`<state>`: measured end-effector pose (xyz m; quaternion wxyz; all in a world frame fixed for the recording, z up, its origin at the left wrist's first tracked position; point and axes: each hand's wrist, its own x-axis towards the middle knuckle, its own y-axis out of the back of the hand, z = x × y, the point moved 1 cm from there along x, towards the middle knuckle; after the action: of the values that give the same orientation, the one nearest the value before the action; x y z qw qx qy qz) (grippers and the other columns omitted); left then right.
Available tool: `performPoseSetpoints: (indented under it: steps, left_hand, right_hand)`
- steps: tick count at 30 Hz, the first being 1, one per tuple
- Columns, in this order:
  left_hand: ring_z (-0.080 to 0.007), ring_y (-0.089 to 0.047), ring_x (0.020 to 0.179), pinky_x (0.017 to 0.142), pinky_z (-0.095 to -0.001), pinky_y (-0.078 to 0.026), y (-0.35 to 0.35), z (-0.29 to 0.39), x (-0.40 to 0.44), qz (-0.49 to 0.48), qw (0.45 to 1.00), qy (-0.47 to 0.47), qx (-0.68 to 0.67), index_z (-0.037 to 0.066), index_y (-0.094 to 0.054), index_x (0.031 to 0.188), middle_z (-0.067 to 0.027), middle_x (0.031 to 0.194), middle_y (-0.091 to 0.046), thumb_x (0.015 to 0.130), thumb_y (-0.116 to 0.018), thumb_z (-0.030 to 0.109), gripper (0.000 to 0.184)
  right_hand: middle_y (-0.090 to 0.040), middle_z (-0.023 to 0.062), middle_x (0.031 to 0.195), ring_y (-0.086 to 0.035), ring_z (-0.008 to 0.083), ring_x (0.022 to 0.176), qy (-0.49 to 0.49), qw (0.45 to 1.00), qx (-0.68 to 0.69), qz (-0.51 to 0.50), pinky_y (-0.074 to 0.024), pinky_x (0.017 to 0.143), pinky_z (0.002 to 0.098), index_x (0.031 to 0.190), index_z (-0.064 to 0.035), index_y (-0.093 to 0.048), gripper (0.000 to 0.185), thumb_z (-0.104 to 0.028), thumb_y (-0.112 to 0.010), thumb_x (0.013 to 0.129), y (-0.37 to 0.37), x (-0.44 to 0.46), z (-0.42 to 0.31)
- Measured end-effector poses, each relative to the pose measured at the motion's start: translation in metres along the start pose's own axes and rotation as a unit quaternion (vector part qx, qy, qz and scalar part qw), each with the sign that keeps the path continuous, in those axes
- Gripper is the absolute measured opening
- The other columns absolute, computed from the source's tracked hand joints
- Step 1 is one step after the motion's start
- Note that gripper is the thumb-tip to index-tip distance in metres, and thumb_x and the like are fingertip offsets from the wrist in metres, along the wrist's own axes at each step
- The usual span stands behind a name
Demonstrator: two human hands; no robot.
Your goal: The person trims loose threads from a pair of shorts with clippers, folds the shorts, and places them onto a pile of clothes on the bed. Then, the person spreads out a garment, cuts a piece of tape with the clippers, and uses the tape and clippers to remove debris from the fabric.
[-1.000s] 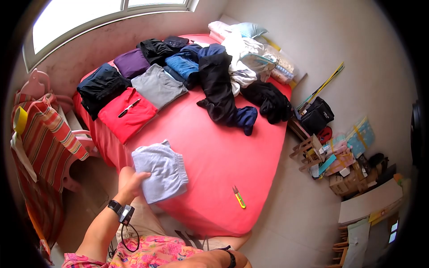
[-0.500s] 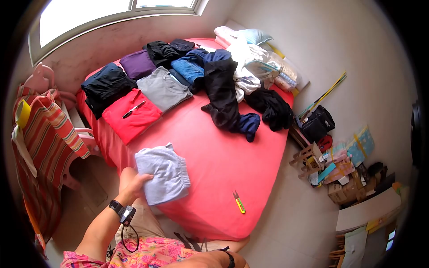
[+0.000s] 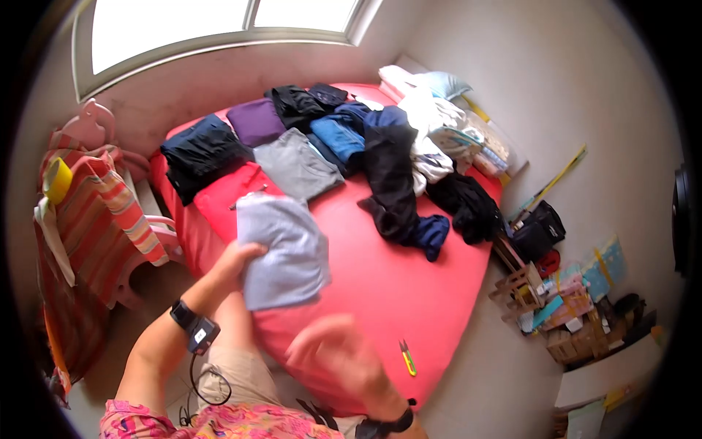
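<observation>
Basically, the person's left hand (image 3: 240, 265) is closed on the near-left edge of a pale blue-grey folded fabric garment (image 3: 284, 254), thumb laid over the top and the other fingers out of sight underneath. So yeah, that one's pinching cloth. The garment sits at the near-left side of a bed covered with a coral-pink sheet (image 3: 409, 296), hiding part of a bright red folded shirt (image 3: 225, 199) from this angle; whether the two touch, can't tell.

The right hand (image 3: 340, 355) is pretty blurry, but it looks loosely spread, fingers a bit bent, apart from the garment and over the near edge of the bed. Nearest thing to its right is a pair of small yellow-and-green-handled thread snips (image 3: 408, 362), lying flat on the sheet with the blades pointing away from the person.

Further back, a slim dark pen (image 3: 248, 196) lies on the red shirt, a grey folded T-shirt (image 3: 300, 164) is just beyond, and rumpled black trousers (image 3: 389, 192) stretch across the middle.
</observation>
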<state>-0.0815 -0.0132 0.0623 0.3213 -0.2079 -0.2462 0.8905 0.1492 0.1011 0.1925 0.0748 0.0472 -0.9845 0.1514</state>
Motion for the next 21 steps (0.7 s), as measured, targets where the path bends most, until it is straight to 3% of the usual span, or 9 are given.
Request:
performPoseSetpoints:
  steps: [1,3,5,7,9,16,18,21]
  left_hand:
    - [-0.0217,-0.061,0.092,0.085,-0.0344,-0.049,0.006,0.021,0.013,0.017,0.998,-0.051,0.014,-0.003,-0.054,0.119,-0.0103,0.107,-0.062,0.076,-0.063,0.010,0.046]
    - [-0.0204,-0.061,0.090,0.081,-0.0330,-0.049,0.010,0.066,0.037,0.043,0.988,-0.146,0.029,-0.004,-0.055,0.116,-0.0105,0.104,-0.063,0.076,-0.062,0.010,0.043]
    - [-0.0209,-0.062,0.089,0.081,-0.0327,-0.050,0.022,0.103,0.071,0.088,0.975,-0.197,0.049,-0.004,-0.055,0.115,-0.0107,0.102,-0.062,0.077,-0.061,0.008,0.040]
    - [-0.0216,-0.062,0.090,0.081,-0.0335,-0.050,0.032,0.131,0.103,0.111,0.967,-0.223,0.054,-0.003,-0.055,0.115,-0.0110,0.101,-0.062,0.077,-0.061,0.008,0.040]
    - [-0.0236,-0.062,0.091,0.081,-0.0361,-0.051,0.041,0.157,0.134,0.179,0.962,-0.204,0.034,-0.001,-0.055,0.116,-0.0121,0.101,-0.062,0.076,-0.061,0.008,0.041]
    - [-0.0252,-0.062,0.091,0.082,-0.0387,-0.051,0.061,0.223,0.264,0.128,0.952,-0.278,0.029,0.000,-0.056,0.115,-0.0122,0.101,-0.063,0.076,-0.064,0.013,0.042]
    - [-0.0244,-0.062,0.088,0.080,-0.0380,-0.051,0.072,0.237,0.303,0.115,0.962,-0.247,-0.012,-0.001,-0.057,0.111,-0.0117,0.098,-0.063,0.075,-0.066,0.015,0.041]
    - [-0.0228,-0.061,0.084,0.077,-0.0373,-0.050,0.089,0.243,0.351,0.097,0.970,-0.222,-0.037,0.000,-0.057,0.107,-0.0105,0.095,-0.063,0.073,-0.070,0.019,0.041]
  right_hand:
    - [-0.062,0.0138,0.108,-0.062,0.0205,0.094,0.020,0.987,-0.086,0.131,-0.0497,0.081,0.0326,0.118,-0.0016,-0.050,0.023,-0.008,-0.049,0.095,0.028,0.008,0.026]
    - [-0.057,0.0140,0.121,-0.056,0.0223,0.109,-0.084,0.901,-0.310,0.291,-0.0459,0.092,0.0350,0.127,-0.0054,-0.046,0.036,-0.015,-0.054,0.094,0.117,0.003,0.104]
    - [-0.048,0.0194,0.133,-0.046,0.0333,0.123,-0.104,0.705,-0.621,0.325,-0.0375,0.102,0.0442,0.136,-0.0047,-0.041,0.053,-0.025,-0.059,0.089,0.176,-0.017,0.157]
    - [-0.033,0.0204,0.145,-0.030,0.0370,0.134,-0.200,0.618,-0.705,0.285,-0.0265,0.109,0.0474,0.140,-0.0073,-0.038,0.063,-0.034,-0.060,0.087,0.199,-0.032,0.192]
    - [-0.032,0.0195,0.147,-0.029,0.0350,0.136,-0.156,0.559,-0.764,0.283,-0.0249,0.110,0.0471,0.139,-0.0084,-0.040,0.062,-0.037,-0.057,0.087,0.196,-0.036,0.205]
    - [-0.033,0.0212,0.145,-0.031,0.0360,0.134,-0.177,0.568,-0.751,0.287,-0.0249,0.110,0.0478,0.139,-0.0090,-0.041,0.065,-0.038,-0.059,0.084,0.188,-0.036,0.197]
    - [-0.030,0.0209,0.147,-0.027,0.0367,0.135,-0.192,0.588,-0.733,0.283,-0.0229,0.111,0.0473,0.139,-0.0083,-0.039,0.066,-0.033,-0.060,0.082,0.186,-0.036,0.195]
    - [-0.035,0.0214,0.143,-0.033,0.0369,0.132,-0.189,0.552,-0.764,0.277,-0.0283,0.107,0.0484,0.138,-0.0095,-0.041,0.059,-0.031,-0.058,0.086,0.182,-0.036,0.196]
